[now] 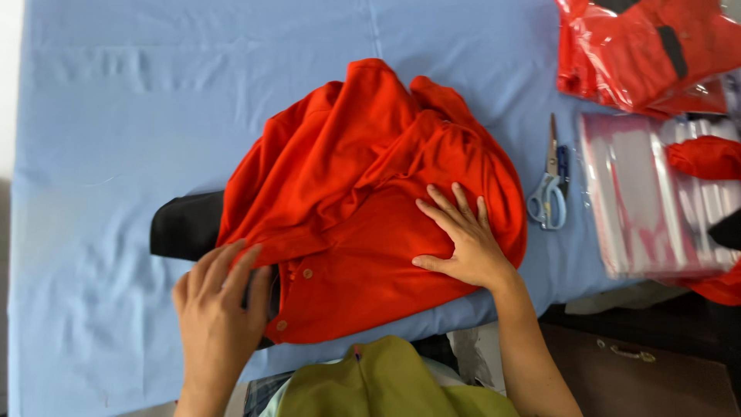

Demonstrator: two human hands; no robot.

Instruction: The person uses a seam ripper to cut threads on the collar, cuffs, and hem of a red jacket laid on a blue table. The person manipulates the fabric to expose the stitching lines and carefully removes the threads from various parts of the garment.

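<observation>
A crumpled orange-red shirt (347, 177) with a black sleeve part (185, 225) lies on the blue cloth-covered table (116, 116). Its button placket with small buttons faces me near the front edge. My left hand (220, 305) rests at the shirt's lower left edge, fingers spread over the fabric by the buttons. My right hand (463, 239) lies flat on the shirt's right side, fingers apart, pressing the cloth down. Neither hand closes around anything.
Scissors (549, 185) with pale blue handles lie to the right of the shirt. A stack of clear plastic bags (641, 193) sits further right, and bagged red garments (641, 50) are at the top right. A dark case (641, 371) stands below the table's right edge.
</observation>
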